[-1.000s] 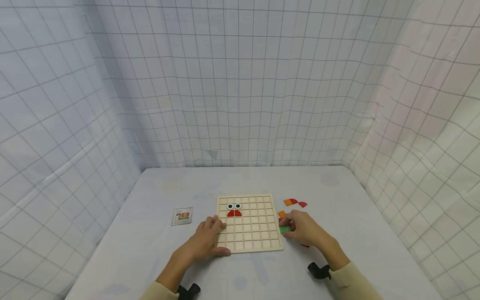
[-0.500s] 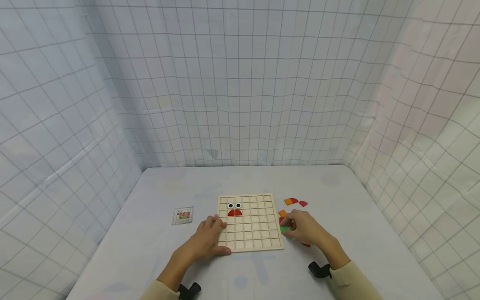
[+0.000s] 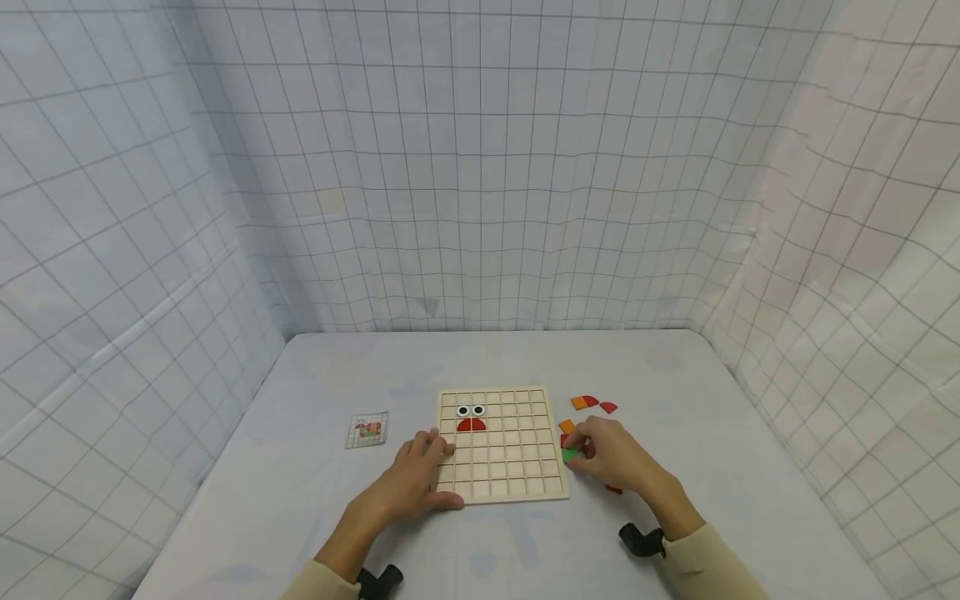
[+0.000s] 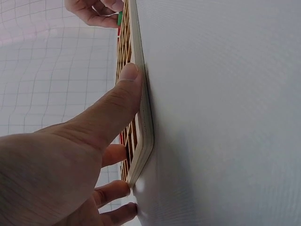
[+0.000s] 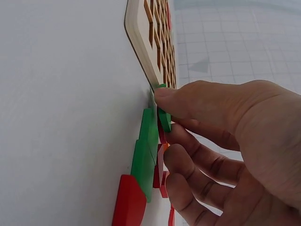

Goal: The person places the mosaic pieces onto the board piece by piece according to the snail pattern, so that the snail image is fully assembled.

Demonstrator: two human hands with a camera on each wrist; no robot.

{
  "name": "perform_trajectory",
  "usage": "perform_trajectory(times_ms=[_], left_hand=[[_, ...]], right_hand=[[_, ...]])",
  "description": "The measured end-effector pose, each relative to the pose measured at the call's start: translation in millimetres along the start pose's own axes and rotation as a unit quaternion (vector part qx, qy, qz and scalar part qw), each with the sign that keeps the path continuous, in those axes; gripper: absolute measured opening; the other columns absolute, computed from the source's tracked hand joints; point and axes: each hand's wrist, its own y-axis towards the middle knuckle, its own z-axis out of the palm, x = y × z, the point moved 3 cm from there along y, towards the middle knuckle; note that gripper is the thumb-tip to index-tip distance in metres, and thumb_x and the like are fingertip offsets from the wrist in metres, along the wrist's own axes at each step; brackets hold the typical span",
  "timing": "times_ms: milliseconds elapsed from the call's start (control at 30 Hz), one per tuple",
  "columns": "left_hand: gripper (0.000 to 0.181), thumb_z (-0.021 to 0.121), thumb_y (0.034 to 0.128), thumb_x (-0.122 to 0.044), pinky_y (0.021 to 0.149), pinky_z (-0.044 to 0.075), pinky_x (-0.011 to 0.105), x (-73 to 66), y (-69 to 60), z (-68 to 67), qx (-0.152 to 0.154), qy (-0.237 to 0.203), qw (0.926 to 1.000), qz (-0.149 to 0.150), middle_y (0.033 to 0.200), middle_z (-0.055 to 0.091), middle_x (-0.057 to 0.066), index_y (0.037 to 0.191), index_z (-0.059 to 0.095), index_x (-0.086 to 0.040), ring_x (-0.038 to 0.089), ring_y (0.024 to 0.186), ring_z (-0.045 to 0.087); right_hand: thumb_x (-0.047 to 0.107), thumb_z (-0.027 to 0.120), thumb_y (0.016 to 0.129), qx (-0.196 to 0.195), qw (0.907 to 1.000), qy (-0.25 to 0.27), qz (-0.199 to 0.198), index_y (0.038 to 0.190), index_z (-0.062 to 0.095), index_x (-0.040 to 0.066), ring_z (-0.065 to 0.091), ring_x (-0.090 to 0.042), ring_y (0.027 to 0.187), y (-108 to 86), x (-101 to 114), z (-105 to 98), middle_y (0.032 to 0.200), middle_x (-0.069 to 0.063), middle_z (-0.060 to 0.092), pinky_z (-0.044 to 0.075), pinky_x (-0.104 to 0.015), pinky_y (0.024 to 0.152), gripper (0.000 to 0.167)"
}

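My left hand [image 3: 422,477] rests on the near left part of a wooden grid board [image 3: 517,450]. Its thumb lies on the front rim, and its fingers spread over the left side. Two eye tiles [image 3: 471,411] and two red quarter-round tiles [image 3: 472,425] sit in the board's cells. Just off the right edge, my right hand [image 3: 611,454] pinches a green tile [image 5: 164,118] between thumb and fingers. In the right wrist view that tile is tilted, beside the board's edge. Other green tiles [image 5: 145,162] lie on the table below it.
A picture card [image 3: 367,430] lies left of the board. Orange tiles [image 3: 578,402] and red rounded tiles [image 3: 609,407] lie at the right. Another red tile [image 5: 128,200] is near my right hand. Gridded white cloth walls [image 3: 480,208] surround the table.
The green tile in my right fingers has tipped up slightly. My left hand keeps its place on the board, and the whole view has shifted a little.
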Motion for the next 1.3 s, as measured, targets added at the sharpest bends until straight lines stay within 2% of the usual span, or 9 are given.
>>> perform_trajectory(times_ms=[233,400,533,700,900,1133,1300], left_hand=[[0.081,0.101,0.0921,-0.042,0.127,0.047,0.077,2.2,-0.6,1.0,-0.001,-0.006,1.0000,-0.002,0.173,0.042,0.035,0.152,0.060,-0.006,0.060,0.154,0.048],[0.082,0.101,0.0922,-0.043,0.127,0.047,0.078,3.0,-0.5,1.8,-0.001,-0.005,1.0000,0.001,0.174,0.041,0.036,0.153,0.060,-0.006,0.061,0.155,0.048],[0.083,0.100,0.0925,-0.043,0.128,0.045,0.078,3.1,-0.1,1.8,0.000,-0.003,1.0000,0.005,0.174,0.040,0.038,0.154,0.061,-0.004,0.062,0.155,0.047],[0.084,0.100,0.0928,-0.044,0.129,0.044,0.078,3.9,0.7,2.7,0.000,0.000,1.0000,0.006,0.176,0.039,0.038,0.156,0.061,-0.004,0.062,0.156,0.046],[0.084,0.100,0.0928,-0.045,0.130,0.044,0.078,5.9,2.0,4.3,0.000,0.003,1.0000,0.001,0.176,0.038,0.038,0.155,0.061,-0.004,0.063,0.157,0.046],[0.086,0.098,0.0937,-0.049,0.125,0.045,0.082,7.1,2.1,4.0,-0.009,0.003,0.9995,0.030,0.173,0.039,0.040,0.155,0.059,-0.003,0.066,0.153,0.046],[0.087,0.095,0.0931,-0.057,0.119,0.050,0.082,13.4,3.6,9.1,-0.022,0.007,0.9987,0.046,0.171,0.041,0.040,0.153,0.059,-0.005,0.068,0.150,0.049]], right_hand=[[0.011,0.096,0.096,-0.013,0.9997,-0.003,-0.020,0.110,0.084,0.013,0.056,-0.005,0.081,2.3,2.5,1.0,0.095,0.006,0.070,0.052,-0.022,0.071,0.018],[0.011,0.096,0.095,-0.015,0.9996,0.010,-0.023,0.111,0.085,0.012,0.059,-0.006,0.081,5.9,6.5,4.5,0.101,0.004,0.074,0.054,-0.022,0.070,0.019],[0.011,0.096,0.096,-0.016,0.9989,0.019,-0.040,0.112,0.084,0.012,0.062,-0.006,0.084,11.0,12.8,7.1,0.102,0.005,0.077,0.057,-0.021,0.075,0.020],[0.012,0.095,0.097,-0.017,0.9978,0.013,-0.063,0.113,0.084,0.012,0.060,-0.004,0.085,16.9,20.9,11.5,0.099,0.006,0.074,0.055,-0.021,0.077,0.019],[0.011,0.093,0.099,-0.006,0.9961,0.033,-0.082,0.114,0.083,0.010,0.062,-0.002,0.085,24.7,33.7,18.8,0.108,0.000,0.077,0.056,-0.021,0.077,0.019],[0.011,0.093,0.100,0.002,0.9946,0.032,-0.099,0.115,0.083,0.007,0.069,-0.005,0.091,36.7,53.1,28.0,0.110,-0.003,0.079,0.060,-0.021,0.081,0.019],[0.011,0.094,0.099,0.010,0.9941,0.039,-0.101,0.116,0.084,0.008,0.072,-0.007,0.091,45.3,63.7,36.8,0.110,-0.003,0.081,0.061,-0.022,0.081,0.020]])
